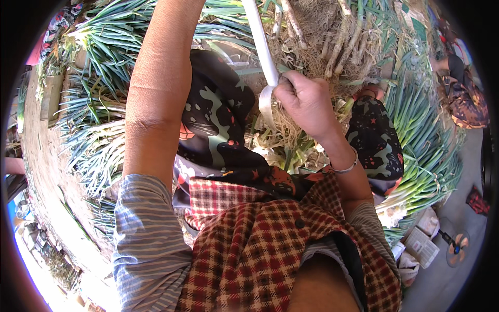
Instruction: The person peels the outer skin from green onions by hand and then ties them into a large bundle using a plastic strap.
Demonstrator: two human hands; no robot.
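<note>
My right hand (304,103) is closed in a fist around a flat white strip (264,54), which looks like plastic tape. From the fist the strip runs taut up past the top edge, and a loose end curls down beside the fingers. My left forearm (158,85) reaches up along the picture; the left hand is beyond the top edge, out of view. Just above my right hand lie long-stemmed green onions (339,50) with dense, dry brown roots. Between my knees, under the fist, are more roots (286,124) and pale peelings (273,154).
Heaps of green onions lie at the left (109,46) and along the right (421,136). A wooden board (50,97) is at the left. Packages (421,245) and a small fan (457,249) stand at the lower right. Another person (466,97) is at the right edge.
</note>
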